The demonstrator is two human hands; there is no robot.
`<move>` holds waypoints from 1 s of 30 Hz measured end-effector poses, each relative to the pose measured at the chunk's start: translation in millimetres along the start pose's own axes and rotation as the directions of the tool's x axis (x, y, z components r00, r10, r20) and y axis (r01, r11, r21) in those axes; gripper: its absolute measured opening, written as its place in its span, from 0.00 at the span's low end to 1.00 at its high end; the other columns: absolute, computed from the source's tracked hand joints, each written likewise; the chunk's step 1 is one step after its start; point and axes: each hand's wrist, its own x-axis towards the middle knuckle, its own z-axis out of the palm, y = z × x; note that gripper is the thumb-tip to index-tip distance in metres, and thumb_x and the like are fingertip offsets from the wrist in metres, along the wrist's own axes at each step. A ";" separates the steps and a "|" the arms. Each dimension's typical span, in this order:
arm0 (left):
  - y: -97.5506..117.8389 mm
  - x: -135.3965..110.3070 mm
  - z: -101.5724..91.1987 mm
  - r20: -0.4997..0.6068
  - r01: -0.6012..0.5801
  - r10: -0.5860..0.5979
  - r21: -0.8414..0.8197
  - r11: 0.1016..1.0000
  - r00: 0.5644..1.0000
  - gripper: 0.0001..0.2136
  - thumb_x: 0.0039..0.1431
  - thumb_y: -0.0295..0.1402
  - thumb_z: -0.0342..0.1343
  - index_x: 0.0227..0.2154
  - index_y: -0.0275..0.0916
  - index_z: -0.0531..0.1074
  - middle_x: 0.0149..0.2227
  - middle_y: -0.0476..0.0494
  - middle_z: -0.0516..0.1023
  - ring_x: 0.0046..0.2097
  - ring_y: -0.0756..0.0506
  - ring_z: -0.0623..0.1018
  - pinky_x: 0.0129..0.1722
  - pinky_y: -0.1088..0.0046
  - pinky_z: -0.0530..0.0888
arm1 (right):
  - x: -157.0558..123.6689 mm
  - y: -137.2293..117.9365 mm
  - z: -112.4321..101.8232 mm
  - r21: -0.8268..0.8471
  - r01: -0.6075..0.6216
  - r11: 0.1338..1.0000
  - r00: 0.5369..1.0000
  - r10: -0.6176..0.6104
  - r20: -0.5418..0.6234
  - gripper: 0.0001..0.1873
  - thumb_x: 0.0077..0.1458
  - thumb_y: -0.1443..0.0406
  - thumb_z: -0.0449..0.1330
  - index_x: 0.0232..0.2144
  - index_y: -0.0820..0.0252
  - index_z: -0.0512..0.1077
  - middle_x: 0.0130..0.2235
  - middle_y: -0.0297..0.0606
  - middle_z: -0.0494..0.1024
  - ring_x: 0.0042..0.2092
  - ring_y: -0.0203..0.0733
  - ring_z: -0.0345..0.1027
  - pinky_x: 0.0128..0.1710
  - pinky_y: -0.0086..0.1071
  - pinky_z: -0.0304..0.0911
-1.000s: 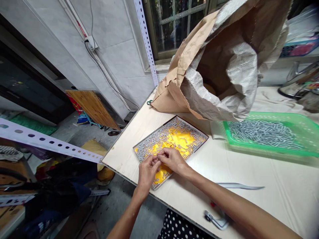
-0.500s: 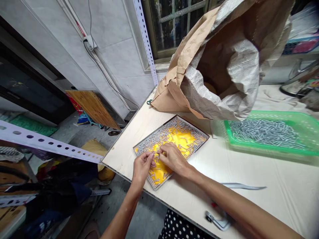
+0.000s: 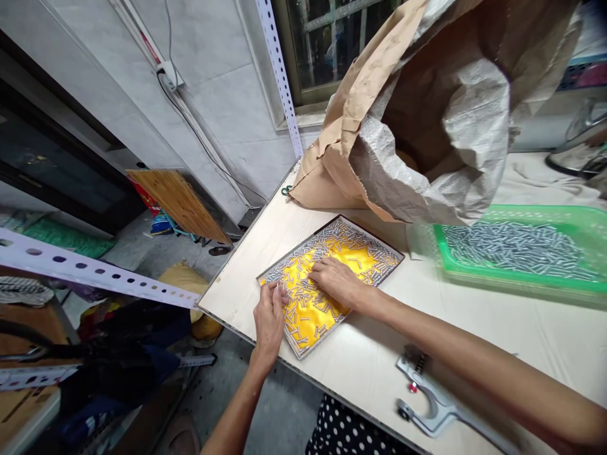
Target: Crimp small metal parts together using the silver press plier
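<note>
Head view: pale table (image 3: 370, 366), tiled wall (image 3: 218, 57) beyond; tabletop gap between tray (image 3: 372, 235) and green basket (image 3: 497, 278). My left hand (image 3: 270, 319) at tray edge, right hand (image 3: 337, 281) over pieces (image 3: 301, 306); can't tell either pinch.

A shallow tray of small metal pieces, yellow showing through.
The rectangular tray (image 3: 310, 327) lies flat and slantwise on the pale table (image 3: 232, 285), its lowest corner just beside the table's near edge, its thin raised rim dark along the far side and greyish along the near one. The metal pieces (image 3: 327, 239), silvery, short and slender, lie loose at all angles, crowded thickly along the far sides and thinner across the middle and toward the near corner, where bare yellow patches show between them; their finer shape is too small to tell.
</note>
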 end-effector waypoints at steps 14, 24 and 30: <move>7.9 -17.4 5.0 0.158 0.003 -0.002 -0.005 1.000 0.987 0.08 0.58 0.39 0.58 0.35 0.41 0.75 0.31 0.46 0.79 0.32 0.45 0.78 0.33 0.74 0.71 | 12.1 -3.4 -10.0 0.070 -0.085 0.994 0.996 0.086 -0.020 0.10 0.60 0.69 0.55 0.31 0.61 0.77 0.39 0.46 0.77 0.44 0.48 0.65 0.42 0.38 0.53; 11.2 -8.4 11.6 0.163 -0.053 0.050 0.018 0.998 0.985 0.05 0.57 0.36 0.58 0.32 0.41 0.77 0.32 0.44 0.79 0.34 0.45 0.77 0.37 0.73 0.71 | 9.1 4.8 -0.6 0.171 -0.173 0.970 0.985 0.171 0.028 0.11 0.60 0.71 0.53 0.33 0.62 0.76 0.35 0.42 0.77 0.36 0.41 0.67 0.34 0.31 0.56; 12.5 -4.9 16.0 0.176 -0.011 0.011 0.000 1.000 0.984 0.07 0.58 0.37 0.57 0.34 0.40 0.76 0.31 0.45 0.78 0.33 0.46 0.76 0.35 0.73 0.71 | -3.0 7.1 -9.6 0.140 -0.271 0.952 0.961 0.275 -0.014 0.12 0.62 0.70 0.51 0.37 0.62 0.75 0.42 0.48 0.75 0.42 0.47 0.67 0.39 0.35 0.59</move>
